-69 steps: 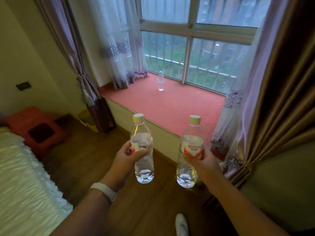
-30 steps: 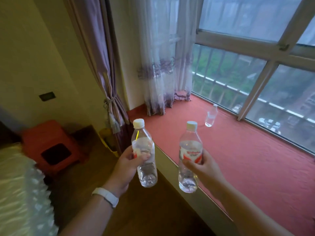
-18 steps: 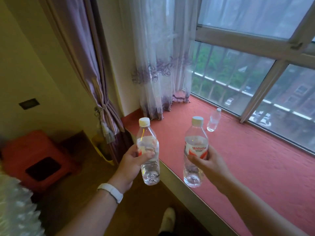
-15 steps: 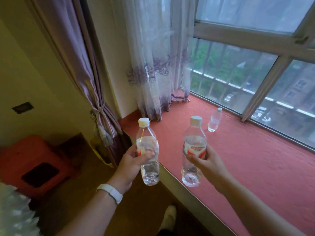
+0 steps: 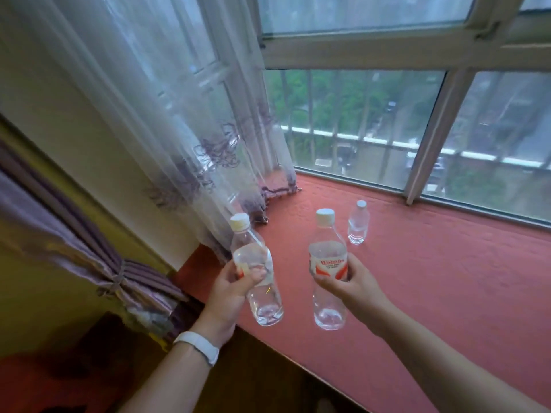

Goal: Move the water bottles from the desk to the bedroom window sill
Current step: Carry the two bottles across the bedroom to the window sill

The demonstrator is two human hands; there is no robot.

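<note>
Above sill (image 5: 447, 278): both hands outstretched, left (image 5: 231, 289) gripping tilted bottle (image 5: 256, 272), right (image 5: 347, 281) gripping upright bottle (image 5: 328, 263).

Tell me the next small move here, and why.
Probably lower both bottles onto the red sill: the left hand and right hand each hold a bottle above it, beside the small bottle already standing there.

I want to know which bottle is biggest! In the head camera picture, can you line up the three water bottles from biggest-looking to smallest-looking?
1 and 2, too alike to rank: the bottle in the right hand and the bottle in the left hand.
3. The bottle standing on the red window sill looks smallest, but it is farther from the camera, so its true size is unsure.
</note>
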